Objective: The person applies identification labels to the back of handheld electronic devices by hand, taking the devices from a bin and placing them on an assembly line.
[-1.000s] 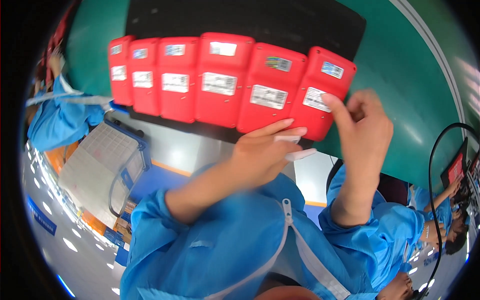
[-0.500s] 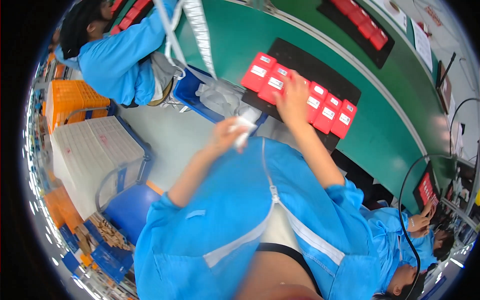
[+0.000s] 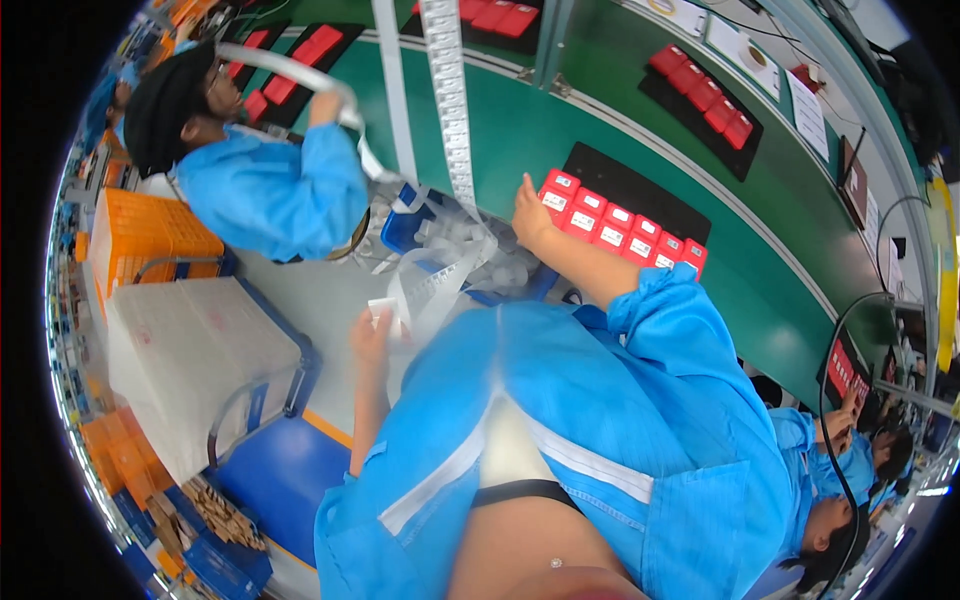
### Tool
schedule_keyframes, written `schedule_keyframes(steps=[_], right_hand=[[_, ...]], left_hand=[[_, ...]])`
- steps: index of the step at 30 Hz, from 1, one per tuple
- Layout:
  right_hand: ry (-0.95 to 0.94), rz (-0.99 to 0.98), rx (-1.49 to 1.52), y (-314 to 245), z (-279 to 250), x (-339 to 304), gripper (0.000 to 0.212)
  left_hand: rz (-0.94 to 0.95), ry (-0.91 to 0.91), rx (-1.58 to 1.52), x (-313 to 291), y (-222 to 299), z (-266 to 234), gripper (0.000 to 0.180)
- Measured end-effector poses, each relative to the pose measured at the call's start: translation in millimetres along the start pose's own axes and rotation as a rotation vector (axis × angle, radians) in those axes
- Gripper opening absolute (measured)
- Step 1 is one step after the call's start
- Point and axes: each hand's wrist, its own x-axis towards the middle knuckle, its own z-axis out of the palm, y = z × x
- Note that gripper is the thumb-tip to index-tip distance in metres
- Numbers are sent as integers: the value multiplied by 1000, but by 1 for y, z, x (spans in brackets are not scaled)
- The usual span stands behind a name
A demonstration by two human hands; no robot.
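Note:
In my left hand [image 3: 370, 345], low and left of the workbench, a small white paper piece [image 3: 383, 311] is pinched between closed fingers. A pale translucent strip [image 3: 408, 287] hangs just beside it; whether the two are joined is hard to tell. My right hand [image 3: 530, 216] is at the left end of a row of red boxes [image 3: 611, 228], its fingers stretched out along the end box. White labels sit on the tops of these boxes. They lie side by side on a black mat [image 3: 640, 190] on the green bench [image 3: 500, 130].
A blue bin [image 3: 405, 228] overflows with discarded backing strip [image 3: 470, 235]. A long label strip [image 3: 447, 90] hangs over the bench. Beyond it, a co-worker [image 3: 270, 190] handles white strip. White crates [image 3: 200, 350] stand on a blue trolley at left; more red boxes [image 3: 703, 95] lie opposite.
My right hand has gone from the top of the boxes to the row's left end. My left hand has moved left and down with the white piece. The whole view has shifted.

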Motion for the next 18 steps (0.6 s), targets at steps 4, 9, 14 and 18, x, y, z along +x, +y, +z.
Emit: schedule_keyframes(steps=[4, 9, 14, 18], right_hand=[[101, -71, 214, 16, 19, -1, 53], [222, -112, 284, 30, 38, -18, 56], [230, -83, 290, 44, 88, -74, 56], [161, -62, 348, 68, 152, -148, 58]], left_hand=[[113, -50, 119, 29, 6, 7, 17], [349, -56, 411, 40, 13, 23, 22], [159, -133, 212, 19, 25, 81, 23], [76, -175, 178, 14, 46, 138, 16]])
